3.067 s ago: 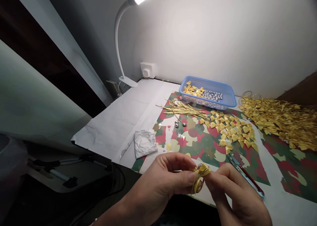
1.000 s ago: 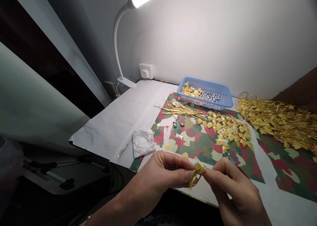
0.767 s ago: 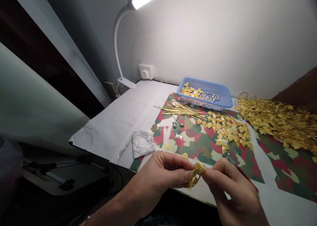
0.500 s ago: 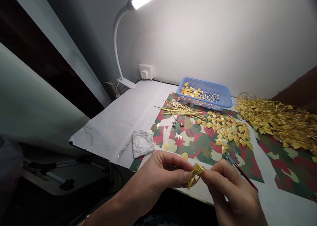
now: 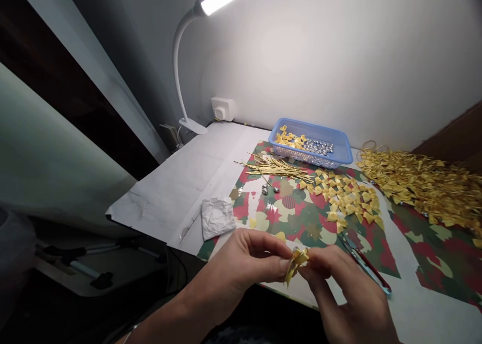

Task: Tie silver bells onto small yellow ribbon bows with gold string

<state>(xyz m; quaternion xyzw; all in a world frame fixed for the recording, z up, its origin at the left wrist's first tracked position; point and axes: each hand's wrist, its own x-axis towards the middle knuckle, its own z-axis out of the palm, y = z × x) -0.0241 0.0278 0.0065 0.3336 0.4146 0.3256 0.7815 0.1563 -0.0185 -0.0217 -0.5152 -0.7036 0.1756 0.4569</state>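
Note:
Between my two hands, over the table's front edge, is a small gold ribbon bow [image 5: 296,264]. My left hand [image 5: 246,263] pinches its left side between thumb and forefinger. From the right, the thumb and fingertips of my right hand [image 5: 344,286] close on the bow's other side. A bit of silver shows at the top of the bow, partly covered by my fingers. Several loose gold bows [image 5: 344,196] lie beyond my right hand on camouflage-patterned paper [image 5: 288,218]. Tweezers [image 5: 363,261] with red and blue-green arms rest beside that hand.
A blue basket [image 5: 348,153] at the back holds gold bows and silver bells or beads. Gold cords [image 5: 280,168] lie in front of it. A large gold heap [image 5: 425,183] fills the right. Crumpled white paper [image 5: 217,218] lies left; a lamp [image 5: 176,58] stands behind.
My right hand has shifted slightly and its fingers have drawn closer over the bow. The gold cord loop below the bow no longer shows, and more of the tweezers is visible.

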